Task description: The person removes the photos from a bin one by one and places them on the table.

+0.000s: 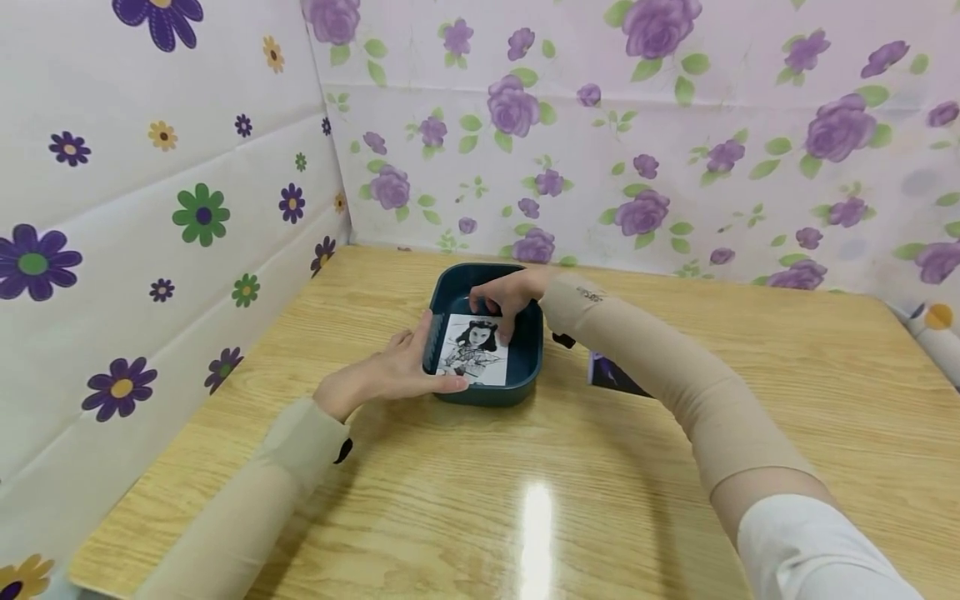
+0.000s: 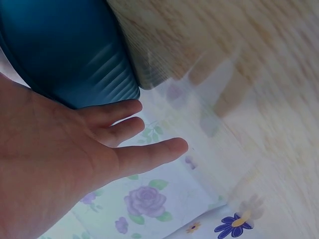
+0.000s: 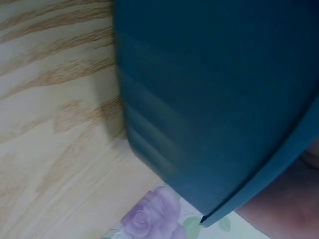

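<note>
A dark teal plastic basin (image 1: 487, 396) with ridged sides stands on the table. Inside it shows a black-and-white photo card (image 1: 472, 350) of a long-haired figure. My left hand (image 1: 397, 367) is at the basin's left side, its thumb reaching over the front rim beside the card's lower edge. In the left wrist view its fingers (image 2: 154, 153) stretch out straight by the ridged outer wall. My right hand (image 1: 512, 296) reaches in over the far right rim, fingers loosely bent and apart from the thumb, which lies at the card's right edge. The right wrist view shows mainly the basin's outer wall (image 3: 199, 109).
A dark card with purple on it (image 1: 615, 375) lies right of the basin, partly hidden by my right sleeve. Beneath everything is a wood-grain table (image 1: 450, 492). Flower-patterned sheets (image 1: 585, 150) rise behind the table and along its left side.
</note>
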The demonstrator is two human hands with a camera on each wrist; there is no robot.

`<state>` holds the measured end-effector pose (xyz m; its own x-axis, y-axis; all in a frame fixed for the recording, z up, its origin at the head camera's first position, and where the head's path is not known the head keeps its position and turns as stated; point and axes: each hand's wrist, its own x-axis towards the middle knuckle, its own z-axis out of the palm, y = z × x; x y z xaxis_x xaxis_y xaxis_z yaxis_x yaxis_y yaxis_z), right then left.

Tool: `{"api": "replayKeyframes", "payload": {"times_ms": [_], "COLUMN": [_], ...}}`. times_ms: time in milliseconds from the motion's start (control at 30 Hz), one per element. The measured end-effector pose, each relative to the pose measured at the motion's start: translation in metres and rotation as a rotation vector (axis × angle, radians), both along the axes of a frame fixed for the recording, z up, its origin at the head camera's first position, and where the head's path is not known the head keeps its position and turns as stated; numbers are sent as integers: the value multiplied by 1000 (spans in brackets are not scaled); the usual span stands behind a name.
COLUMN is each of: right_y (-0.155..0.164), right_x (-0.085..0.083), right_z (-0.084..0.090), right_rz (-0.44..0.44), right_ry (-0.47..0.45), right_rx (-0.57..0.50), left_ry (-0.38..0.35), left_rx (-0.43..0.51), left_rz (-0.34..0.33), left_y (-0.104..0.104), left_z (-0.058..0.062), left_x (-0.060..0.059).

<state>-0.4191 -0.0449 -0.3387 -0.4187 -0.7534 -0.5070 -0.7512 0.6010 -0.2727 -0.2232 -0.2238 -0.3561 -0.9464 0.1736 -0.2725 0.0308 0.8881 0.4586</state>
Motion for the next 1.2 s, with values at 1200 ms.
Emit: {"api": "replayKeyframes", "payload": {"times_ms": [1200], "right_y": [21], "right_x": [18], "right_z": [1], "right_rz": [-181], "right_ry": [-80], "right_rx": [-350], "left_ry": [55], "left_rx": [98], "left_rz": [-74], "left_y": [1], "left_z": [-1], "left_x": [-2]}}
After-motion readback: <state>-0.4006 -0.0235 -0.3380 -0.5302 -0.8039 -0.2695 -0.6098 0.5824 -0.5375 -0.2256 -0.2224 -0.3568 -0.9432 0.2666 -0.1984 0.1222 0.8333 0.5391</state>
